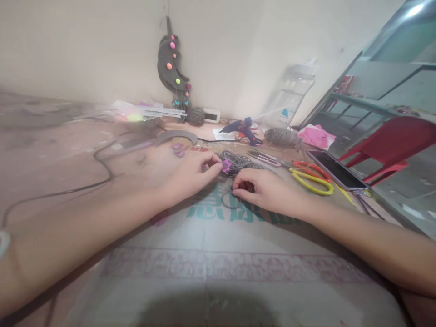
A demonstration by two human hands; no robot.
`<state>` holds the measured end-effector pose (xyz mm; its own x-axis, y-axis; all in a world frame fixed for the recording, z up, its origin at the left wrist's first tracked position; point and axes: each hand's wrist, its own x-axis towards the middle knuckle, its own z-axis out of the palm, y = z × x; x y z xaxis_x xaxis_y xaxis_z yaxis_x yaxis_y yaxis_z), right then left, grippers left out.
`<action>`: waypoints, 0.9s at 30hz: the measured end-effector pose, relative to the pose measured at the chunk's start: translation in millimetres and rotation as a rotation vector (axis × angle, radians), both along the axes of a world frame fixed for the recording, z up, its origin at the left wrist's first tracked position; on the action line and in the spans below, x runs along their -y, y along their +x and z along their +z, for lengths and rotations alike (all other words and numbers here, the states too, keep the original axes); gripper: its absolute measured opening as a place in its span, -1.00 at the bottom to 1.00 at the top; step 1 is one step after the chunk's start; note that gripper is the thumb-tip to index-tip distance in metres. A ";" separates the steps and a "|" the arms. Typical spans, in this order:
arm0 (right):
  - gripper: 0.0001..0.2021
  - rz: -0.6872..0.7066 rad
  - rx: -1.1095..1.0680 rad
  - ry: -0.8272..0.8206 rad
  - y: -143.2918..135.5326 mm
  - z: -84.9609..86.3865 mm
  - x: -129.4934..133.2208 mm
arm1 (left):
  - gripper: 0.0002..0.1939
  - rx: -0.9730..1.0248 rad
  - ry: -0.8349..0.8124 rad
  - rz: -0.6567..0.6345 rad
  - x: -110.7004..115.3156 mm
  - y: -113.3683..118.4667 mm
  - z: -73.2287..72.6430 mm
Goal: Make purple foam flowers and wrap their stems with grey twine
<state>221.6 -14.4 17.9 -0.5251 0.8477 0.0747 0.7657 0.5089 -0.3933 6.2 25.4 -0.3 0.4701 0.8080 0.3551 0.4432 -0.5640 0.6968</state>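
The left hand was closed to a thumb-and-finger pinch on the rim of a purple flower piece, located at mid-table in front of the grey cord bundle. This edge grip presumably kept the flower's face uncovered. The right hand was curled, thumb and forefinger nearly meeting; it appeared to have hold of a small grey cord loop, although its fingers hid the exact contact. Both wrists were set low over the printed cardboard, likely for steadiness.

The glue gun lay on the far side, its nozzle above a white paper square, probably as protection against drips. Thread snips and yellow-and-orange-handled scissors lay beyond and right of the right hand, apparently for short reach.

Clearance was tightest at the far side, where the cord bundle lay just beyond the fingers. On the right, the scissors and smartphone limited sideways travel, the phone lying near the table edge. On the left, a black cable crossed the tabletop. The widest working room extended nearward over the cardboard.
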 end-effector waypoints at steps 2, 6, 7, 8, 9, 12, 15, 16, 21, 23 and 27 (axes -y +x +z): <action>-0.93 -0.046 -0.041 0.005 -1.1 2.5 1.0 | -0.76 0.001 -0.010 -0.004 -0.7 -0.5 -1.3; -0.91 -0.142 -0.129 0.038 -2.0 8.4 3.2 | -0.75 0.009 -0.019 -0.018 -1.8 -0.8 -3.4; -0.89 -0.142 -0.140 0.044 -2.0 9.1 3.2 | -0.75 0.011 -0.018 -0.020 -1.9 -0.7 -3.7; -0.88 -0.139 -0.142 0.045 -2.1 9.5 3.1 | -0.75 0.013 -0.017 -0.022 -2.0 -0.6 -3.9; -0.87 -0.136 -0.140 0.047 -2.2 9.7 2.9 | -0.75 0.014 -0.016 -0.024 -2.0 -0.5 -4.0; -0.87 -0.133 -0.144 0.059 -2.9 9.2 2.1 | -0.75 0.012 -0.012 -0.027 -1.9 -0.4 -3.9; -0.87 -0.138 -0.143 0.050 -3.1 7.9 1.6 | -0.75 0.014 -0.002 -0.027 -1.7 -0.4 -3.3; -0.86 -0.137 -0.127 0.037 -2.9 7.2 1.6 | -0.76 0.016 0.000 -0.030 -1.7 -0.4 -3.0; -0.74 -0.084 0.013 0.070 -0.9 4.1 3.2 | -0.77 0.021 0.000 -0.025 -1.4 0.0 -2.0; -0.75 -0.065 0.092 0.155 -0.2 3.3 3.7 | -0.77 0.013 0.004 -0.023 -1.6 0.2 -2.0; -0.91 -0.027 0.203 0.260 1.2 2.0 1.7 | -0.77 0.004 0.011 -0.019 -1.7 0.5 -2.1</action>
<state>222.8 -16.0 20.0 -0.5290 0.8280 0.1862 0.8298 0.5506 -0.0911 6.7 27.2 -2.4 0.4836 0.7951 0.3659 0.4296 -0.5798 0.6923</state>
